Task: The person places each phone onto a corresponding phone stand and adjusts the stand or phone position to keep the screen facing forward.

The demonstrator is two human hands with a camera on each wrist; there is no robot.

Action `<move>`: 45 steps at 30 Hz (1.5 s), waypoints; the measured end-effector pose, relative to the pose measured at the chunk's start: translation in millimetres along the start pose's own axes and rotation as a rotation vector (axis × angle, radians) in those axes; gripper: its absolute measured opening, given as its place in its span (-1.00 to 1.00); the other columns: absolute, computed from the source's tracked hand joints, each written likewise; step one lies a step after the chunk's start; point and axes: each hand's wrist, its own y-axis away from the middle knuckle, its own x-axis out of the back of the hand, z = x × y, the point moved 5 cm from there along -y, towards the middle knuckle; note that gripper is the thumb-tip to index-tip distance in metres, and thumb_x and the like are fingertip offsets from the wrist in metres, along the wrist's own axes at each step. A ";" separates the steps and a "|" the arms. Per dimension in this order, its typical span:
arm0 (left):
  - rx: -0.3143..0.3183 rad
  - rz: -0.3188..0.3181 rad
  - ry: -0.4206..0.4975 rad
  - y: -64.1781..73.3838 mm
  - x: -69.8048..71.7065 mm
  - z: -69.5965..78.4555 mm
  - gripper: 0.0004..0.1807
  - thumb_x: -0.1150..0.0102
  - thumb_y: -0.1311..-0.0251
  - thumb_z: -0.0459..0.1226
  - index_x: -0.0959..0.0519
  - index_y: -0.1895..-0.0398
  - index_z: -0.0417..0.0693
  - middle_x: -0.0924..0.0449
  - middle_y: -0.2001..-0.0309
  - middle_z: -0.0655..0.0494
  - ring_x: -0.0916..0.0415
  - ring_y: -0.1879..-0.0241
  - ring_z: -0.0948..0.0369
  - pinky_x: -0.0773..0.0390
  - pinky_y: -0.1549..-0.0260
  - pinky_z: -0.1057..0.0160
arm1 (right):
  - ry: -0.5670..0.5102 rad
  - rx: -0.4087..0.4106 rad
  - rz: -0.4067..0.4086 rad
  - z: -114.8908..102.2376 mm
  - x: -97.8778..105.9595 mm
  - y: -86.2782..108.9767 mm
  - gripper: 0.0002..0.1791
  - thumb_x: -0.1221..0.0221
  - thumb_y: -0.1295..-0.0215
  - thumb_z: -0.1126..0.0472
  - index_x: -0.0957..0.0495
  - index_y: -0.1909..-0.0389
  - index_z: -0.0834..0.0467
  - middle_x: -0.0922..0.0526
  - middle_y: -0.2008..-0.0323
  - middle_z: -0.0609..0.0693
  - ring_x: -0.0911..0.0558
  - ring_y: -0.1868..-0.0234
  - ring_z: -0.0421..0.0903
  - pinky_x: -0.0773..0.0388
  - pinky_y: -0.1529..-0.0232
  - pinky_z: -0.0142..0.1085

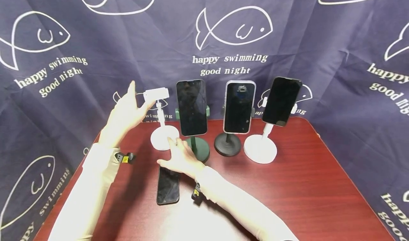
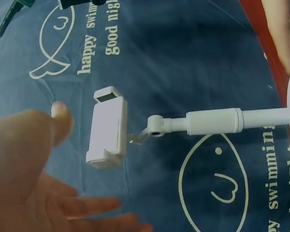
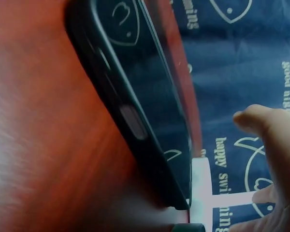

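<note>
My left hand is spread beside the white phone stand's clamp, which holds no phone. In the left wrist view a gap shows between thumb and clamp. The stand's round white base is on the table, with my right hand just in front of it, fingers apart and holding nothing. Below that hand a black-cased phone lies screen up, its top end hidden by the hand. The right wrist view shows the phone's side edge close up.
To the right stand a green stand with a dark phone, a black stand with a pale-framed phone, and another white stand with a tilted phone. A blue fish-print cloth hangs behind the red-brown table.
</note>
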 end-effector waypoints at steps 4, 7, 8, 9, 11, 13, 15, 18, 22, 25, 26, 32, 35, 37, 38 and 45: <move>-0.025 0.016 0.038 -5.7 -7.4 2.7 0.29 -0.07 -0.16 0.47 0.34 -0.69 0.08 -0.08 -0.60 -0.26 -0.16 -0.53 -0.24 -0.22 -0.32 -0.46 | 0.075 -0.060 -0.001 -0.6 -7.1 -13.7 0.11 -0.28 -0.10 -0.49 -0.16 -0.59 -0.07 -0.32 -0.44 0.12 -0.43 -0.36 0.14 -0.44 -0.32 0.02; -0.043 0.017 0.054 -8.0 -13.1 2.7 0.29 -0.10 -0.15 0.46 0.31 -0.69 0.07 -0.07 -0.60 -0.26 -0.14 -0.55 -0.21 -0.23 -0.33 -0.44 | 0.133 -0.109 -0.018 0.7 -11.5 -21.1 0.13 -0.24 -0.09 -0.54 -0.14 -0.60 -0.11 -0.28 -0.46 0.14 -0.40 -0.40 0.14 -0.39 -0.37 0.03; -0.052 0.018 0.053 -8.9 -14.5 2.8 0.29 -0.10 -0.15 0.46 0.30 -0.69 0.06 -0.09 -0.60 -0.26 -0.15 -0.55 -0.20 -0.24 -0.34 -0.43 | 0.149 -0.121 -0.020 1.3 -12.5 -23.4 0.13 -0.22 -0.09 -0.55 -0.12 -0.61 -0.12 -0.29 -0.46 0.16 -0.40 -0.40 0.15 -0.37 -0.38 0.04; -0.064 0.020 0.052 -10.0 -15.8 3.0 0.28 -0.10 -0.16 0.45 0.28 -0.69 0.03 -0.10 -0.59 -0.26 -0.15 -0.55 -0.20 -0.25 -0.35 -0.40 | 0.169 -0.129 -0.023 1.9 -13.3 -25.5 0.12 -0.21 -0.11 -0.55 -0.11 -0.62 -0.13 -0.30 -0.45 0.18 -0.41 -0.39 0.16 -0.36 -0.38 0.04; -0.091 0.023 0.050 -11.8 -17.9 4.7 0.26 -0.10 -0.19 0.44 0.26 -0.69 -0.02 -0.12 -0.59 -0.26 -0.15 -0.55 -0.18 -0.25 -0.39 -0.34 | 0.209 -0.139 -0.026 3.1 -14.6 -28.8 0.11 -0.18 -0.14 -0.55 -0.10 -0.62 -0.14 -0.33 -0.43 0.23 -0.42 -0.38 0.19 -0.32 -0.40 0.07; -0.115 0.024 0.051 -13.7 -20.2 6.4 0.22 -0.09 -0.24 0.40 0.21 -0.69 -0.07 -0.13 -0.58 -0.25 -0.13 -0.56 -0.18 -0.22 -0.43 -0.29 | 0.254 -0.147 -0.038 4.5 -16.1 -31.0 0.07 -0.15 -0.18 -0.55 -0.12 -0.62 -0.15 -0.36 -0.40 0.25 -0.42 -0.37 0.20 -0.27 -0.42 0.08; -0.128 0.022 0.050 -15.0 -22.4 7.4 0.17 -0.08 -0.27 0.37 0.13 -0.68 -0.09 -0.15 -0.58 -0.24 -0.14 -0.55 -0.18 -0.21 -0.45 -0.26 | 0.304 -0.150 -0.061 5.8 -18.0 -32.0 0.00 -0.10 -0.22 -0.55 -0.19 -0.59 -0.15 -0.39 -0.39 0.24 -0.41 -0.37 0.20 -0.21 -0.44 0.10; -0.140 0.013 0.046 -15.4 -24.2 8.2 0.08 -0.08 -0.32 0.32 0.02 -0.65 -0.15 -0.18 -0.56 -0.25 -0.16 -0.54 -0.20 -0.20 -0.46 -0.24 | 0.362 -0.147 -0.079 6.2 -20.0 -32.9 -0.15 -0.09 -0.28 -0.51 -0.34 -0.51 -0.18 -0.42 -0.37 0.22 -0.40 -0.38 0.21 -0.17 -0.45 0.11; -0.153 0.026 0.020 -14.9 -23.3 9.9 -0.05 -0.05 -0.41 0.20 -0.05 -0.62 -0.22 -0.27 -0.50 -0.32 -0.22 -0.50 -0.23 -0.21 -0.45 -0.22 | 0.438 -0.112 -0.036 3.9 -18.3 -35.8 -0.44 -0.16 -0.37 -0.30 -0.55 -0.31 -0.18 -0.57 -0.21 0.18 -0.49 -0.26 0.20 -0.30 -0.30 0.07; -0.166 0.055 0.007 -14.5 -21.3 11.8 -0.20 0.04 -0.50 0.09 -0.16 -0.58 -0.26 -0.45 -0.34 -0.36 -0.37 -0.38 -0.25 -0.30 -0.37 -0.22 | 0.478 -0.082 0.009 1.4 -15.8 -38.5 -0.69 -0.15 -0.46 -0.09 -0.69 -0.06 -0.09 -0.69 0.02 0.11 -0.60 -0.07 0.11 -0.42 -0.09 0.00; -0.173 0.069 0.006 -14.6 -20.6 12.4 -0.25 0.05 -0.52 0.06 -0.21 -0.55 -0.26 -0.51 -0.25 -0.36 -0.43 -0.31 -0.25 -0.35 -0.32 -0.22 | 0.489 -0.070 0.021 0.4 -14.9 -39.3 -0.74 -0.14 -0.47 -0.03 -0.72 0.02 -0.06 -0.71 0.08 0.09 -0.63 -0.01 0.08 -0.45 -0.04 -0.03; -0.229 0.154 0.040 -11.7 -15.7 14.7 -0.51 0.09 -0.57 -0.03 -0.50 -0.30 -0.19 -0.63 0.04 -0.31 -0.57 -0.07 -0.22 -0.48 -0.08 -0.24 | 0.499 -0.034 0.035 -2.4 -9.5 -44.7 -0.78 -0.14 -0.46 0.18 -0.77 0.24 0.02 -0.77 0.22 0.03 -0.71 0.10 -0.04 -0.56 0.08 -0.10; -0.246 0.184 0.066 -8.3 -13.4 14.6 -0.64 0.08 -0.57 -0.09 -0.59 -0.11 -0.13 -0.67 0.08 -0.22 -0.60 0.00 -0.16 -0.49 -0.02 -0.20 | 0.461 -0.026 0.010 -0.3 -8.6 -46.0 -0.76 -0.10 -0.48 0.21 -0.77 0.24 0.03 -0.76 0.20 0.06 -0.70 0.07 -0.02 -0.58 0.06 -0.10; -0.254 0.200 0.074 -6.4 -12.2 14.8 -0.69 0.06 -0.56 -0.12 -0.62 0.00 -0.10 -0.68 0.14 -0.16 -0.60 0.09 -0.11 -0.51 0.04 -0.16 | 0.440 -0.006 0.003 1.1 -8.2 -46.0 -0.75 -0.10 -0.47 0.22 -0.77 0.27 0.04 -0.74 0.20 0.10 -0.70 0.08 0.00 -0.61 0.06 -0.11; -0.257 0.208 0.079 -5.4 -11.7 15.0 -0.70 0.05 -0.56 -0.13 -0.63 0.03 -0.09 -0.68 0.17 -0.14 -0.59 0.13 -0.09 -0.51 0.07 -0.14 | 0.433 0.003 0.008 1.7 -7.6 -45.7 -0.77 -0.12 -0.46 0.22 -0.76 0.30 0.05 -0.74 0.21 0.10 -0.71 0.11 0.01 -0.63 0.08 -0.13; -0.242 0.302 0.117 3.6 -6.9 11.1 -0.72 -0.01 -0.46 -0.18 -0.72 0.11 -0.05 -0.67 0.34 -0.04 -0.54 0.37 0.04 -0.49 0.32 0.05 | 0.351 0.056 0.006 4.5 -6.1 -40.7 -0.75 -0.12 -0.47 0.14 -0.70 0.35 0.12 -0.74 0.22 0.09 -0.72 0.13 0.04 -0.62 -0.02 -0.17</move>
